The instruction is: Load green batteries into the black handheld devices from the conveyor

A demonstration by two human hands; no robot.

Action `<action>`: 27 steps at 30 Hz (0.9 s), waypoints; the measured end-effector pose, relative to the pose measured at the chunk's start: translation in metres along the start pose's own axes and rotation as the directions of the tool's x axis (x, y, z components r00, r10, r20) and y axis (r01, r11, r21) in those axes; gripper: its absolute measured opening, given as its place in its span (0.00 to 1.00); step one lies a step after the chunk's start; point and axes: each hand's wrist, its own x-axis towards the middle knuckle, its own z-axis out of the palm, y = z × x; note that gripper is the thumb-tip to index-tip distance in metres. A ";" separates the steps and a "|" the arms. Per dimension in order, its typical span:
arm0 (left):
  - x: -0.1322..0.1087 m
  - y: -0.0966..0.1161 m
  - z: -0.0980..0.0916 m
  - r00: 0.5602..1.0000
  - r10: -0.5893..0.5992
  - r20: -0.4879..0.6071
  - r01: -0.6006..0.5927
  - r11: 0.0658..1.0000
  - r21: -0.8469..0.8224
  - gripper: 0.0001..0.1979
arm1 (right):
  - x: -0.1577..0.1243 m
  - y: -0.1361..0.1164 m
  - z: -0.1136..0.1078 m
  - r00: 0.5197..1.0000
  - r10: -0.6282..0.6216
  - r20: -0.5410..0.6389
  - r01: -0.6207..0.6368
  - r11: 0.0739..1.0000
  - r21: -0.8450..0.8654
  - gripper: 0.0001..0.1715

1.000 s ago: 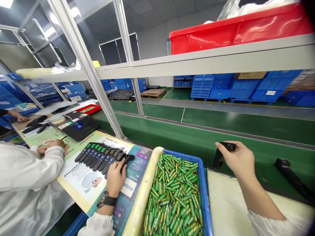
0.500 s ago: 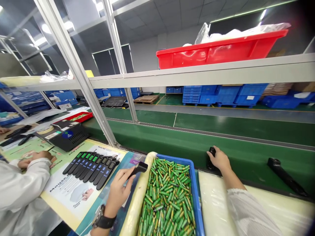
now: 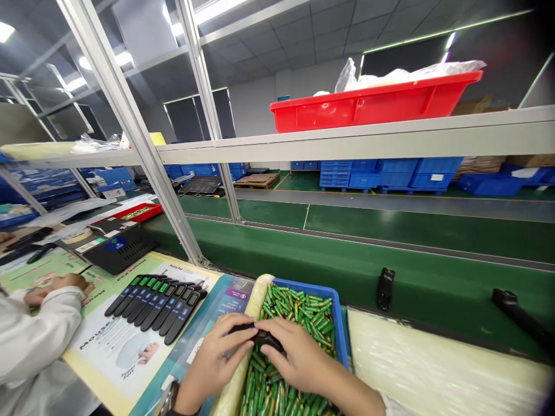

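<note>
Over the blue tray (image 3: 340,323) full of green-and-gold batteries (image 3: 318,315), my two hands meet at one black handheld device (image 3: 269,340). My left hand (image 3: 219,352) grips its left end, fingers bent around it. Fingers of my right hand (image 3: 301,355) close on the other end, covering much of the device. To the left, several similar black devices with small displays (image 3: 158,303) lie side by side in a row on a printed mouse pad sheet (image 3: 115,341). Another black device (image 3: 385,289) rests on the green belt (image 3: 338,260) beyond the tray.
A further black device (image 3: 520,318) lies on the belt at right. Cream plastic-wrapped padding (image 3: 416,346) borders the belt. A metal upright (image 3: 143,138) and a shelf with a red bin (image 3: 368,104) stand ahead. A co-worker's hands (image 3: 60,286) are at left.
My right hand has let go of a black device on the belt and moved left to the one in my left hand. My left hand has shifted slightly right and down, over the tray.
</note>
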 end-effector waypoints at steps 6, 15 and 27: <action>-0.034 -0.090 -0.003 0.853 -0.306 -0.424 0.429 0.872 0.234 0.14 | -0.014 0.015 -0.010 0.884 -0.217 -0.415 0.127 0.964 -0.233 0.23; -0.062 -0.127 0.007 0.756 -0.483 -0.443 0.653 0.608 0.452 0.22 | -0.003 0.024 -0.030 0.795 0.160 -0.585 -0.307 0.938 -0.160 0.21; -0.065 -0.128 0.005 0.813 -0.410 -0.413 0.564 0.731 0.384 0.19 | -0.046 0.179 -0.175 0.276 0.633 -0.723 -0.950 0.293 -0.106 0.34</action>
